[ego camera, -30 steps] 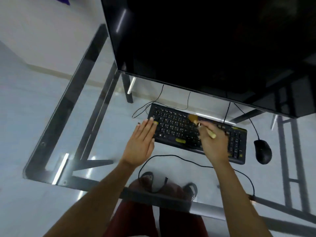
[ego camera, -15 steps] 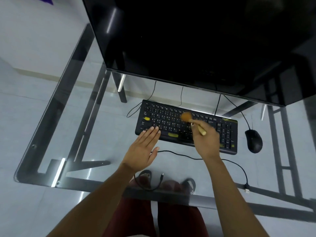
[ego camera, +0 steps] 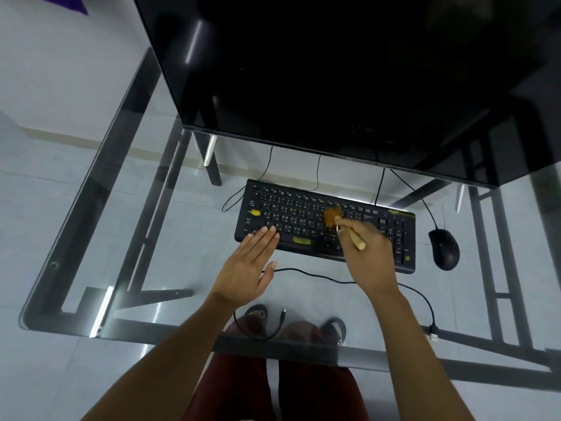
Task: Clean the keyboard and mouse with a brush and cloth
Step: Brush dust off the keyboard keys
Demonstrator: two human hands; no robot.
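A black keyboard [ego camera: 297, 214] with a few yellow keys lies on the glass desk [ego camera: 127, 189] under the monitor. My right hand [ego camera: 368, 256] grips a small wooden-handled brush [ego camera: 332, 215], whose brown bristles press on the keys right of the keyboard's middle. My left hand [ego camera: 247, 265] lies flat with fingers straight, its fingertips resting on the keyboard's near left edge. A black mouse [ego camera: 443, 249] sits on the glass to the right of the keyboard. No cloth is in view.
A large black monitor [ego camera: 334, 80] overhangs the desk's far side. A loose black cable [ego camera: 334, 279] with a USB plug runs across the glass in front of the keyboard. The black desk frame, my legs and sandals show through the glass.
The brush has swept a little right and toward the keyboard's far rows. My left hand slid from the keyboard's left end back to its near edge. The view shifted.
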